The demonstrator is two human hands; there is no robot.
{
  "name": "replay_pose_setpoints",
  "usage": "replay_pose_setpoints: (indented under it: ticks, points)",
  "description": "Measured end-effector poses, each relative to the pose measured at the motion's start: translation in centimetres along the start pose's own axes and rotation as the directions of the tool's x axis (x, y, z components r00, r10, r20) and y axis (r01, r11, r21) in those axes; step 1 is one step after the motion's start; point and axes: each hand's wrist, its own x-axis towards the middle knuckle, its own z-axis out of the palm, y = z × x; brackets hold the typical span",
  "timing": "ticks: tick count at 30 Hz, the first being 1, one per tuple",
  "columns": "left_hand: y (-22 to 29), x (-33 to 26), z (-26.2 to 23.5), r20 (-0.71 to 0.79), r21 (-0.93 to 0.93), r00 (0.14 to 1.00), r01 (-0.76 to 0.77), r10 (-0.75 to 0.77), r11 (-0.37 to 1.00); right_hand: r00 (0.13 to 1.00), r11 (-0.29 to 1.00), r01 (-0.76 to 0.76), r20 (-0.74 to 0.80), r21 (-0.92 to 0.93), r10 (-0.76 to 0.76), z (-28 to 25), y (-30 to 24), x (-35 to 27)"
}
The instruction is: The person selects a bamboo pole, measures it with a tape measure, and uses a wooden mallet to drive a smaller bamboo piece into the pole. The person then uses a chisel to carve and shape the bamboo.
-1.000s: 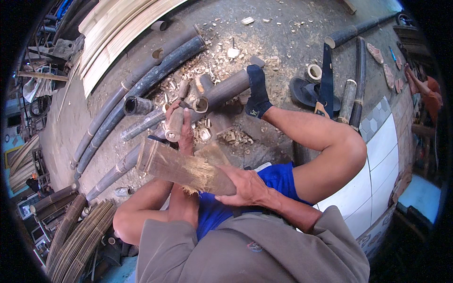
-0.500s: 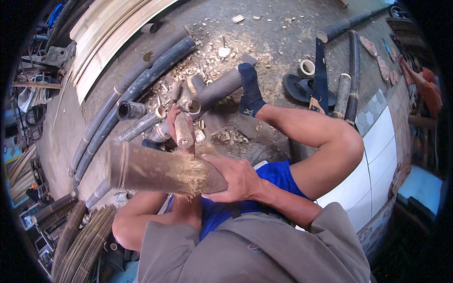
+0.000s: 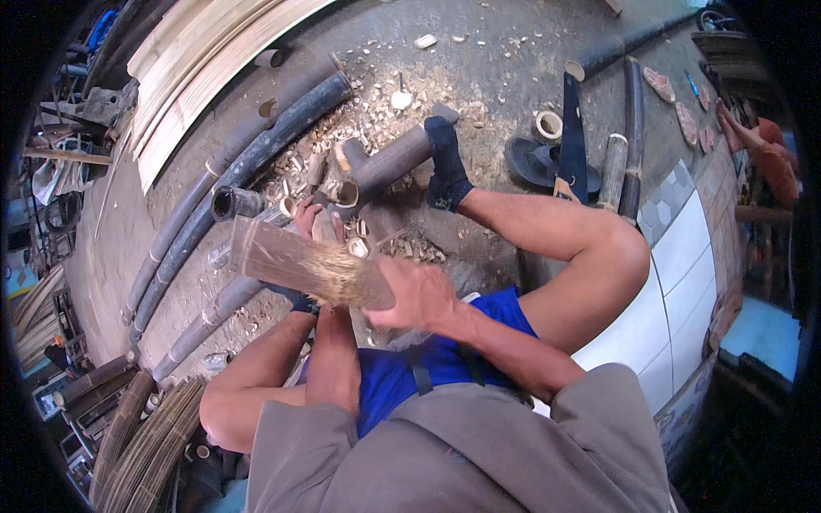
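My right hand [image 3: 421, 295] is closed round the narrow end of a brown wooden mallet [image 3: 278, 256], whose side is frayed to pale fibres. The mallet's wide end points left, and it hangs over my left forearm. Beyond it, my left hand [image 3: 305, 216] is closed round a short pale wooden handle [image 3: 324, 227]; the mallet hides part of that hand, and the handle's far end cannot be made out. Close by are a cut bamboo piece [image 3: 345, 193] and a dark bamboo pole [image 3: 393, 167], with my socked foot [image 3: 446, 162] against the pole.
Pale chips [image 3: 419, 250] litter the floor. Long dark bamboo poles [image 3: 286, 120] and split strips [image 3: 205, 64] lie to the left. On the right are a hand saw [image 3: 575, 141], a black sandal [image 3: 532, 162] and more bamboo. Another person's orange clothing [image 3: 776, 167] shows at the far right.
The mallet has moved away from my body and slightly right, closer to my left hand, and now covers more of it. My left hand keeps its hold on the handle.
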Motion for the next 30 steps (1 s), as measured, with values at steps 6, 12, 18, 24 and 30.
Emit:
replay_pose_setpoints:
  ticks: [6, 12, 18, 24, 30]
  points:
    - [-0.3, -0.7, 0.4, -0.024, -0.047, 0.995, 0.094, -0.095, 0.994, 0.984, 0.986, 0.162, -0.070, -0.039, -0.165, 0.6, 0.0, -0.2]
    - [-2.5, -1.8, -0.1, -0.094, -0.076, 0.994, 0.055, -0.062, 0.996, 0.901, 0.902, 0.430, -0.075, 0.040, -0.427, 0.3, -1.5, -1.6]
    - [-1.7, -1.8, 0.2, -0.086, -0.091, 0.994, 0.062, -0.070, 0.994, 0.971, 0.974, 0.225, -0.075, -0.037, -0.227, 1.8, -0.5, -1.2]
    - [-3.6, -0.2, -2.5, 0.138, 0.082, 0.980, -0.153, 0.141, 0.985, 0.994, 0.998, -0.037, 0.106, -0.041, 0.041, 2.1, 0.6, -0.7]
    - [-2.2, 1.5, -2.6, -0.131, -0.306, 0.923, 0.310, -0.363, 0.900, 0.990, 0.997, 0.072, 0.123, 0.029, -0.075, 1.5, -1.2, -2.7]
